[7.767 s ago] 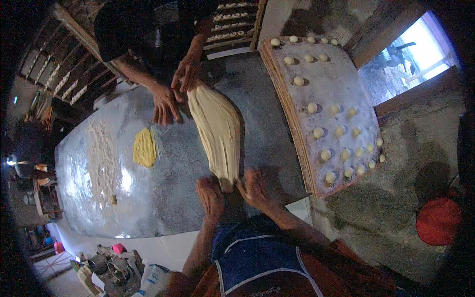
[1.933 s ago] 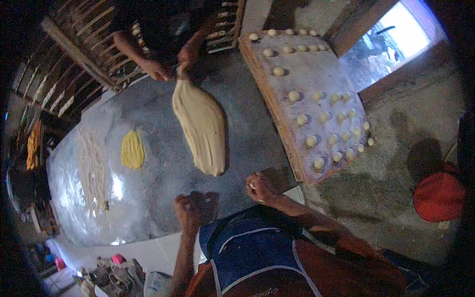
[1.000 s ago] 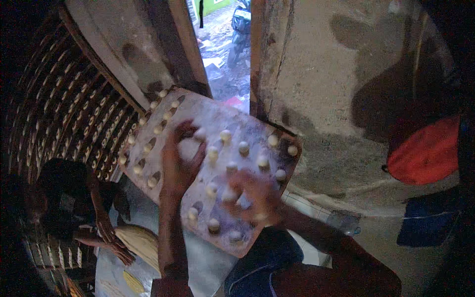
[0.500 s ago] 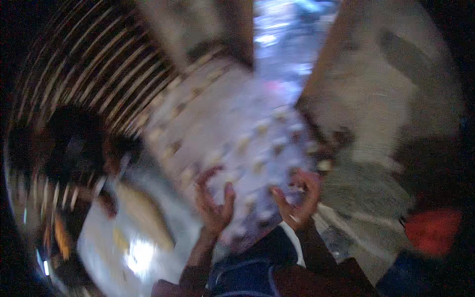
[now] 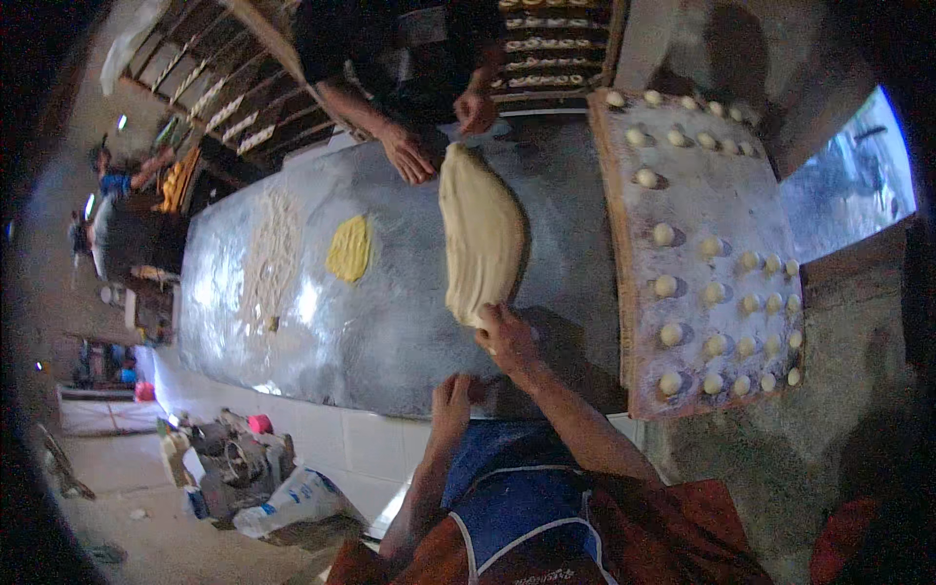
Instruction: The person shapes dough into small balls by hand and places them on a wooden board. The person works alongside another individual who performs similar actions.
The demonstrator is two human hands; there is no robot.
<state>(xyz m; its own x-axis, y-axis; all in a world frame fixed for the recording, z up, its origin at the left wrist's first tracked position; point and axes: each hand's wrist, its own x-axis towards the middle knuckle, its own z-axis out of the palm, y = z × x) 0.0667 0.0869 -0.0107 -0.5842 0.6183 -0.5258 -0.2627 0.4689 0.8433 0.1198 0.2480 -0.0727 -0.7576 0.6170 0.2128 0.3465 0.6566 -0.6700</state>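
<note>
A long, thick slab of pale dough (image 5: 480, 229) lies lengthwise across the grey metal table (image 5: 390, 331), running away from me. My right hand (image 5: 509, 341) is closed on its near end, with the fingertips pinching the dough. Close to the table's front edge, my left hand (image 5: 451, 405) is curled, apart from the dough; whether anything is inside its fingers is hidden. Across the table a co-worker's hand (image 5: 405, 153) hovers beside the far end of the slab, and the co-worker's other hand (image 5: 476, 110) hangs just beyond it.
At the right, a floured wooden board (image 5: 634, 205) carries rows of round dough balls (image 5: 714, 292). A flat yellow lump (image 5: 349, 249) and pale scattered flour streaks (image 5: 271, 249) are on the table's left. Racks (image 5: 546, 49) stand behind the co-worker; sacks (image 5: 297, 502) lie on the floor at left.
My view has swung from the dough-ball board to the metal table. Both hands were spread over the board; now the right grips the dough slab and the left is curled near the table edge.
</note>
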